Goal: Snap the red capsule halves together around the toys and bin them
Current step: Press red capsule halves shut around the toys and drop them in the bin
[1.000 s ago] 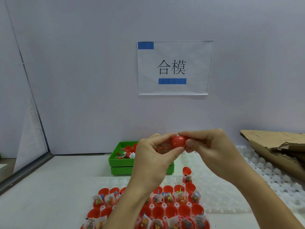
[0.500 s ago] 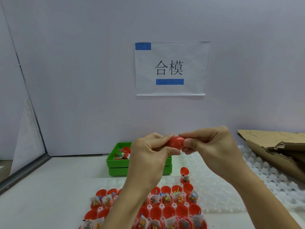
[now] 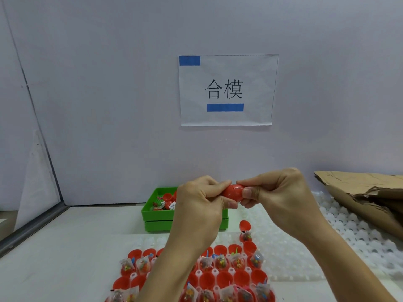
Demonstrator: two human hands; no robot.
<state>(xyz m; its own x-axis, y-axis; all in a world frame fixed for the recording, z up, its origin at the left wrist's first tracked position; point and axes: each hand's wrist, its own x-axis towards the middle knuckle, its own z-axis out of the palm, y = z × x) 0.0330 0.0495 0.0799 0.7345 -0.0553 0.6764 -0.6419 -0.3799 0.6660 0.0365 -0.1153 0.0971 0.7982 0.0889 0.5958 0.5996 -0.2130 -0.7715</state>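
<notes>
A red capsule [image 3: 233, 192] is pinched between both hands at chest height, its two halves pressed together with a seam showing. My left hand [image 3: 200, 203] grips its left end and my right hand [image 3: 281, 199] grips its right end. Behind the hands stands a green bin [image 3: 157, 214] holding a few red capsules. Below, several open red capsule halves [image 3: 222, 277] sit in rows, many with small bagged toys [image 3: 220, 261] in them. One open capsule [image 3: 244, 231] stands apart at the back right of the rows.
White dimpled plastic trays [image 3: 340, 227] cover the table on the right. Torn brown cardboard [image 3: 366, 192] lies at the far right. A paper sign [image 3: 226, 90] hangs on the back wall. A metal frame edge [image 3: 30, 232] runs along the left.
Both hands have pressed closer together on the capsule and dropped slightly; the capsule shows less between the fingers than a second ago.
</notes>
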